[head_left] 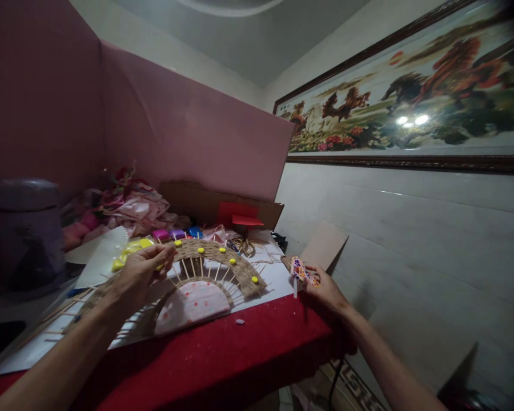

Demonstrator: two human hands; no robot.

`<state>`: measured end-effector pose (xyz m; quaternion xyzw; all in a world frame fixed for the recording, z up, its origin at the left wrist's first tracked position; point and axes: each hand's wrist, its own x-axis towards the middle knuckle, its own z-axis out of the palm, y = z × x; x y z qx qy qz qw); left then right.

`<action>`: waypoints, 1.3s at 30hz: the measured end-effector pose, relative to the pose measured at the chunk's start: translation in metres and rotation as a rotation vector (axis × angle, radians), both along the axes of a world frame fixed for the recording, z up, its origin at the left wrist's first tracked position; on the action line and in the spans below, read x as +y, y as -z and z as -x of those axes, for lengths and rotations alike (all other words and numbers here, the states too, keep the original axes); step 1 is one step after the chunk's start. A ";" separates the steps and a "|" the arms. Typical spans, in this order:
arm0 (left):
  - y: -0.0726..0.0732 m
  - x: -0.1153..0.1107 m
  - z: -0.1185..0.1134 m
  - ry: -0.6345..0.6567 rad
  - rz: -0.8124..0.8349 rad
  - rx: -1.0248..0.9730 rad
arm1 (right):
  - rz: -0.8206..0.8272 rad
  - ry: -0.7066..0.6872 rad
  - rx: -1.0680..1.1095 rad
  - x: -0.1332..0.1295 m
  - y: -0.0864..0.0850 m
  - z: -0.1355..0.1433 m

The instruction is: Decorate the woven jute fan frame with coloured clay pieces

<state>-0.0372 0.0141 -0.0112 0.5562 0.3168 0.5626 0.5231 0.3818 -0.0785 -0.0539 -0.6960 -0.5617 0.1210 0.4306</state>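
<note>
A woven fan-shaped piece (212, 249) lies spread on a white sheet (276, 281) in the middle of the red tabletop (257, 342). Thin sticks (201, 267) run outward from a pink, red-spotted half-circle (195, 305) at its near side to the woven band, where small yellow discs (232, 261) sit spaced along the arc. The left hand (143, 271) is over the left part of the band, its fingers drawn together at the tips; I cannot tell whether they pinch anything. Well to the right, at the tabletop's edge, the right hand (323, 288) has its fingers closed around a flower-patterned tool (302, 273) with a pale end pointing down. Just beyond the left hand is a yellow packet (131, 255); farther back are a magenta packet (161, 234), a blue packet (195, 232) and a heap of pink fabric (141, 205). A lidded container (28, 234) stands at far left.
</note>
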 end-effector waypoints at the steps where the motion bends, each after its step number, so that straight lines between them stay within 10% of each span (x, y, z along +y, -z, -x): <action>1: 0.000 0.000 0.001 -0.004 -0.004 0.001 | 0.005 -0.025 0.029 -0.001 0.000 0.002; 16: -0.003 -0.010 -0.015 -0.162 -0.289 0.346 | 0.147 0.233 -0.605 0.002 -0.015 0.039; 25: -0.013 -0.022 -0.126 0.168 -0.792 0.940 | 0.199 0.224 -0.598 0.001 -0.009 0.028; 31: -0.007 -0.014 -0.200 0.230 -0.968 1.156 | 0.136 0.184 -0.395 0.011 -0.003 0.021; 39: 0.005 0.005 -0.221 0.260 -0.948 1.282 | -0.015 -0.078 0.292 0.021 0.003 0.009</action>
